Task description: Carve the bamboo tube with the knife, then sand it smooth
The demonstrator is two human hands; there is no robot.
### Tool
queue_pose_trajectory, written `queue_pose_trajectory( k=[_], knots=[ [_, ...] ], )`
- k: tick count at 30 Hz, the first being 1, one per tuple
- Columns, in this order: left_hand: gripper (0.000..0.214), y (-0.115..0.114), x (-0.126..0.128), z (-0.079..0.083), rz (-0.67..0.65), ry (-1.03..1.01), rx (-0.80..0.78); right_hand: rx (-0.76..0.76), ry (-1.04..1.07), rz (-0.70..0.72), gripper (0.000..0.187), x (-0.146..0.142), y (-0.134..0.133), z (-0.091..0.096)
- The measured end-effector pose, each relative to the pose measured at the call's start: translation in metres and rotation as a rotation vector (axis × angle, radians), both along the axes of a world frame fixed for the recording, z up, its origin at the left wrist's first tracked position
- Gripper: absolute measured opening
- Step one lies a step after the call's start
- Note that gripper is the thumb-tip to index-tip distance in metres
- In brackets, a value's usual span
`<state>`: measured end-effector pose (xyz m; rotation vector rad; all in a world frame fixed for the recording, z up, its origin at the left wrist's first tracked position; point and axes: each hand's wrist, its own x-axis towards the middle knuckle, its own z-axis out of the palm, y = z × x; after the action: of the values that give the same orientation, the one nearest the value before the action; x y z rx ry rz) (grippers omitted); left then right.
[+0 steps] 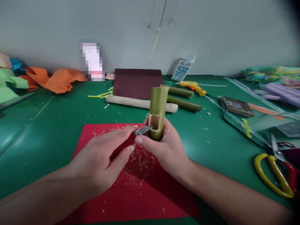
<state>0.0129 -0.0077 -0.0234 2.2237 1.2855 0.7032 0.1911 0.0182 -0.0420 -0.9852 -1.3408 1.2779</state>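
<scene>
My left hand (100, 156) is closed around the red handle of a utility knife (143, 129). Its short blade points right, with the tip at the left edge of a squarish opening cut in a green bamboo tube (158, 101). My right hand (172, 147) grips the tube's lower part, holding it nearly upright. The right thumb lies close to the knife's metal collar; whether it touches cannot be made out. Beneath both hands, a red sheet (98, 209) is scattered with thin bamboo shavings (142, 159).
Behind the hands lie a pale stick (126, 101), bamboo pieces (187, 104), a dark brown sheet (138, 82) and a yellow glue gun (193, 87). Yellow-handled scissors (273, 175) rest at right, near a black cord (225, 117). Orange crumpled paper (58, 81) sits left. A carton (184, 68) leans against the wall.
</scene>
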Motion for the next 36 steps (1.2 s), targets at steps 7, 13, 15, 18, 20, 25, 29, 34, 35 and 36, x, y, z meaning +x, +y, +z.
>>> queue_pose_trajectory(
  k=[7, 13, 15, 18, 20, 25, 29, 34, 35, 36],
  knots=[
    [0.041, -0.001, 0.008, -0.003, 0.022, 0.061, 0.109, -0.121, 0.162, 0.045, 0.023, -0.007, -0.005, -0.002],
    [0.042, -0.002, 0.011, -0.005, 0.068, 0.099, 0.211, -0.155, 0.215, 0.078, 0.02, -0.011, -0.009, -0.003],
    [0.043, -0.001, 0.011, -0.006, 0.073, 0.113, 0.212, -0.169, 0.187, 0.063, 0.022, -0.011, -0.009, -0.004],
    [0.043, 0.002, 0.012, -0.006, 0.06, 0.082, 0.183, -0.216, 0.166, 0.025, 0.023, -0.011, -0.007, -0.005],
    [0.044, 0.003, 0.013, -0.006, 0.034, 0.049, 0.135, -0.218, 0.157, -0.036, 0.026, -0.01, -0.005, -0.005],
    [0.044, 0.004, 0.012, -0.005, 0.019, 0.003, -0.001, -0.093, 0.1, -0.12, 0.038, -0.004, 0.001, -0.003],
    [0.043, 0.004, 0.007, -0.001, 0.061, -0.008, -0.06, 0.031, 0.028, -0.031, 0.039, 0.0, 0.003, -0.004],
    [0.036, 0.007, 0.002, 0.013, -0.023, -0.041, -0.17, 0.147, -0.158, -0.001, 0.041, 0.005, 0.004, -0.009],
    [0.035, 0.007, 0.001, 0.015, -0.036, -0.047, -0.185, 0.166, -0.198, -0.004, 0.042, 0.006, 0.005, -0.01],
    [0.035, 0.008, 0.0, 0.017, -0.042, -0.052, -0.194, 0.185, -0.237, -0.01, 0.043, 0.007, 0.005, -0.011]
  ],
)
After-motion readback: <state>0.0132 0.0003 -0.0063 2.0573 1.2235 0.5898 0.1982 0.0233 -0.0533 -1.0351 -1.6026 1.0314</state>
